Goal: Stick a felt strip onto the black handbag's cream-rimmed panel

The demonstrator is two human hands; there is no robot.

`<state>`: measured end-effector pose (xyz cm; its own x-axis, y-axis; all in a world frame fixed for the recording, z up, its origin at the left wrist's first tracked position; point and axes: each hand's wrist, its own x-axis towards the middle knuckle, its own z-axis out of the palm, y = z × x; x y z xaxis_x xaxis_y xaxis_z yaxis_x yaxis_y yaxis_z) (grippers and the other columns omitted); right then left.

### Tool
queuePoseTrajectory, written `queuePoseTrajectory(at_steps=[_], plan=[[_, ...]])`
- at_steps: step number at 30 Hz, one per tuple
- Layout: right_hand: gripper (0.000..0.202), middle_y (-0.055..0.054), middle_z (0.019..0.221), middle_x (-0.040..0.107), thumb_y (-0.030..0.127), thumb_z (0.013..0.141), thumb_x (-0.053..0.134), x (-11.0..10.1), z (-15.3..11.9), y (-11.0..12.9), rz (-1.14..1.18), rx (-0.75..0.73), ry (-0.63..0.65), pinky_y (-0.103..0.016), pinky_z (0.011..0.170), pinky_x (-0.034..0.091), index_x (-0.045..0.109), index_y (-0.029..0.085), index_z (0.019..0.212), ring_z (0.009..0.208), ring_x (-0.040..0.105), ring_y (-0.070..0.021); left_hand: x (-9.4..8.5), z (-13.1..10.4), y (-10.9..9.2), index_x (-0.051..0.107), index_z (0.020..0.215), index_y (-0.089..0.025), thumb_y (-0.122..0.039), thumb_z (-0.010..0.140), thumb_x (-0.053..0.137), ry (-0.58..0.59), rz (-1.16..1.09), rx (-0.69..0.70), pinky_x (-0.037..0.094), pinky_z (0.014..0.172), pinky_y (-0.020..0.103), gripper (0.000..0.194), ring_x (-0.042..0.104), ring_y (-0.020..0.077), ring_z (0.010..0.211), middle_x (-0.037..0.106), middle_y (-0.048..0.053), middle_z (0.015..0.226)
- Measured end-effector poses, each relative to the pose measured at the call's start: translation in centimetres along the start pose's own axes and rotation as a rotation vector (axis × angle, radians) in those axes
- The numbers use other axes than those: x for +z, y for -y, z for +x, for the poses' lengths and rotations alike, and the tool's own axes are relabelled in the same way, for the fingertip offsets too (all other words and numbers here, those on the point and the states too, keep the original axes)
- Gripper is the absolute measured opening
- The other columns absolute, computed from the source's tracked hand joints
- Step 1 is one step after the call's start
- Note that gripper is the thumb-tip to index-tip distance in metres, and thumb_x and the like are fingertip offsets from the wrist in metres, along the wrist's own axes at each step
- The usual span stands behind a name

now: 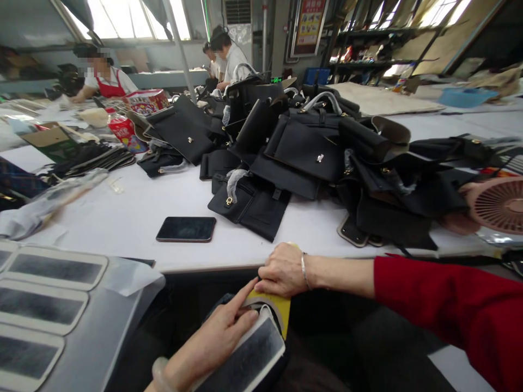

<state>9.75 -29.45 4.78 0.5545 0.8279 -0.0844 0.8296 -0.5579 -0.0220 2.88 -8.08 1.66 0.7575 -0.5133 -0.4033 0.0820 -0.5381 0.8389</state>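
My right hand [280,270], with a bracelet at the wrist, is closed in a pinch just beyond the table's front edge. What its fingertips hold is hidden. A yellow sheet-like piece [283,308] shows under that hand, with a pale curved band on it. My left hand [231,325] lies over a black panel with a cream border [257,356], thumb and index finger along its upper end. Its index fingertip reaches close to the right fingers, and its other fingers are hidden. The panel slants over my lap.
Bordered black panels [57,268] lie in rows on a grey surface at left. A phone [186,229] rests on the white table [134,204]. Black leather bags [302,147] are heaped beyond it. A pink fan [498,204] stands right; co-workers [104,79] sit behind.
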Motion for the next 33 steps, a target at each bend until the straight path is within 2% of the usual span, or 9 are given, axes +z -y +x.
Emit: queuePoseTrajectory(at_steps=[2, 5, 13, 19, 22, 33], plan=[[0.051, -0.007, 0.07, 0.072, 0.051, 0.098, 0.035, 0.3, 0.5, -0.2, -0.02, -0.047, -0.008, -0.028, 0.048, 0.022, 0.067, 0.019, 0.075, 0.06, 0.065, -0.0184, 0.0, 0.0, 0.1, 0.038, 0.146, -0.029, -0.052, 0.094, 0.047, -0.016, 0.055, 0.003, 0.039, 0.105, 0.034, 0.058, 0.056, 0.0219, 0.118, 0.061, 0.003, 0.131], [0.05, -0.006, 0.069, 0.072, 0.05, 0.098, 0.035, 0.6, 0.8, -0.4, -0.033, -0.093, -0.005, -0.028, 0.047, 0.021, 0.067, 0.019, 0.075, 0.06, 0.066, -0.0179, -0.1, 0.0, 0.2, 0.043, 0.144, -0.027, -0.054, 0.094, 0.044, -0.025, 0.105, 0.012, 0.035, 0.11, 0.036, 0.056, 0.051, 0.0238, 0.127, 0.053, 0.004, 0.141], [0.05, -0.007, 0.072, 0.072, 0.049, 0.1, 0.032, 0.2, 0.9, 0.0, -0.03, -0.078, 0.111, -0.027, 0.049, 0.028, 0.07, 0.02, 0.082, 0.064, 0.068, -0.02, 0.0, -0.2, -0.7, 0.053, 0.136, -0.03, -0.051, 0.096, 0.042, -0.006, 0.105, 0.051, 0.043, 0.1, 0.029, 0.046, 0.059, 0.0203, 0.115, 0.062, 0.0, 0.13], [0.052, -0.007, 0.074, 0.072, 0.049, 0.101, 0.029, -0.4, 0.6, 0.5, -0.018, -0.048, 0.17, -0.027, 0.048, 0.027, 0.07, 0.021, 0.087, 0.066, 0.069, -0.0219, 0.2, -0.4, -0.5, 0.054, 0.135, -0.027, -0.052, 0.096, 0.041, -0.023, 0.155, 0.033, 0.044, 0.095, 0.029, 0.048, 0.06, 0.0238, 0.113, 0.065, 0.004, 0.124], [0.052, -0.007, 0.074, 0.072, 0.049, 0.101, 0.029, -0.4, 0.4, 0.6, -0.017, -0.034, 0.177, -0.028, 0.048, 0.026, 0.07, 0.021, 0.086, 0.066, 0.069, -0.0224, 0.2, -0.4, -0.7, 0.057, 0.13, -0.03, -0.051, 0.097, 0.04, -0.013, 0.168, 0.055, 0.045, 0.09, 0.027, 0.043, 0.063, 0.0211, 0.106, 0.069, 0.001, 0.115], [0.053, -0.009, 0.074, 0.072, 0.046, 0.102, 0.027, 0.5, -0.4, 1.3, 0.007, 0.01, 0.137, -0.028, 0.049, 0.027, 0.068, 0.018, 0.084, 0.066, 0.068, -0.0215, 0.4, -0.8, -1.2, 0.055, 0.131, -0.032, -0.049, 0.098, 0.037, -0.036, 0.257, 0.075, 0.044, 0.082, 0.027, 0.04, 0.065, 0.0208, 0.098, 0.07, 0.001, 0.107]])
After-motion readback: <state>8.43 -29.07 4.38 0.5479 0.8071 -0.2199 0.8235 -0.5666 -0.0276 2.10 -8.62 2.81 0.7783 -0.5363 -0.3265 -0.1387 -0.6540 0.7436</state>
